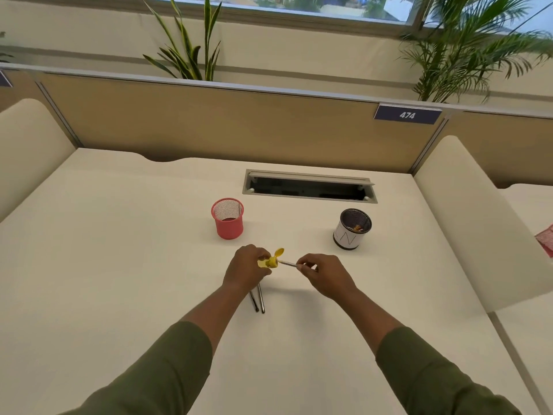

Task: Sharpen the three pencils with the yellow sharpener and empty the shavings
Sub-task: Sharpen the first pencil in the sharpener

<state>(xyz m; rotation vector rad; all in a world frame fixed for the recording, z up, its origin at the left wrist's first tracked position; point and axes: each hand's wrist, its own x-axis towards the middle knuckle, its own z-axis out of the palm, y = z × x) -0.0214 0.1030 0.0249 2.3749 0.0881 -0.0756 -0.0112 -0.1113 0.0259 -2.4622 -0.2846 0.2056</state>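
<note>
White desk [119,265] with tan partition walls fills the frame. At center, the left hand [244,272] grips a yellow sharpener [269,261], its lid flipped open, while the right hand [326,275] pinches a pencil [288,262] whose tip sits in the sharpener. Two more pencils [258,301] lie just below the left hand. Above stand a pink mesh cup [228,223], and, to the right, a black-and-white cup [351,230].
</note>
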